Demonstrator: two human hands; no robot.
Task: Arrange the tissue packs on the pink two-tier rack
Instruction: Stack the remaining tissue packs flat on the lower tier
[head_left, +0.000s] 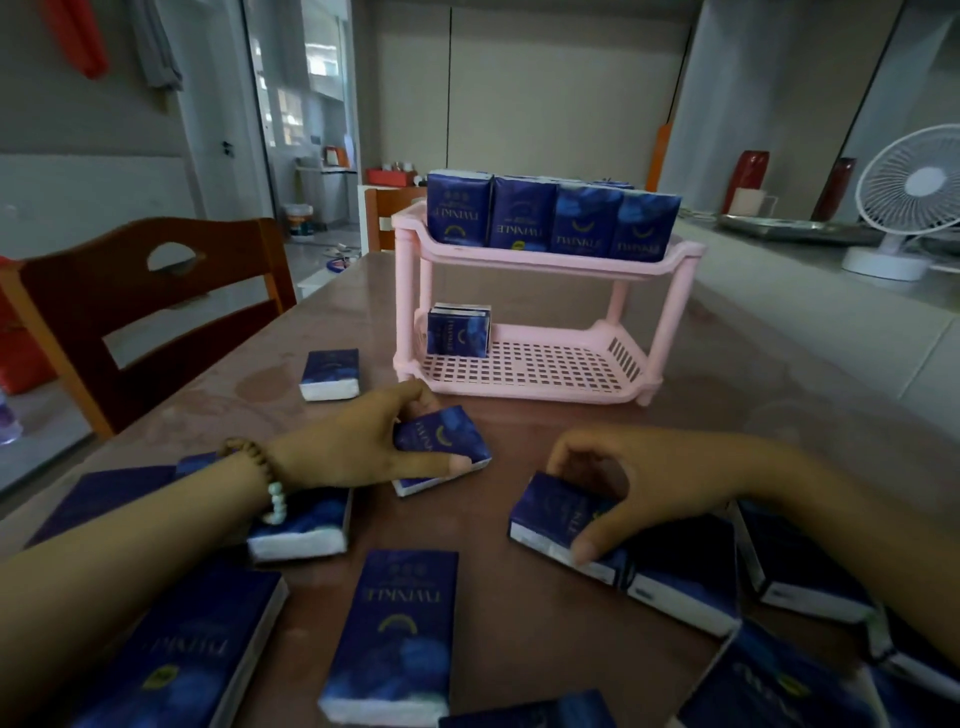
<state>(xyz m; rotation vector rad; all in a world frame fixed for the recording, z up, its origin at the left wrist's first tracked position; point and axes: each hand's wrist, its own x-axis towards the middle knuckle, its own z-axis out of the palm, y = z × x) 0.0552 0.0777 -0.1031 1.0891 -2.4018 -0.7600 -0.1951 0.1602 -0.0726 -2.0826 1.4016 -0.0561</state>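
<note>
The pink two-tier rack (550, 260) stands on the brown table. Its top tier holds a row of upright dark blue tissue packs (550, 218). On the lower tier, a few packs (459, 330) stand at the left end; the remainder of that tier is bare grid. My left hand (358, 441), with a bead bracelet on the wrist, grips one tissue pack (447, 441) just in front of the rack. My right hand (639, 478) is closed on another pack (556, 512) lying on the table to the right. Several more loose packs (400, 634) lie flat around both hands.
One lone pack (330, 374) lies left of the rack. A wooden chair (145, 306) stands at the table's left edge. To the right is a grey counter with a white fan (909, 202), a metal tray and red vases.
</note>
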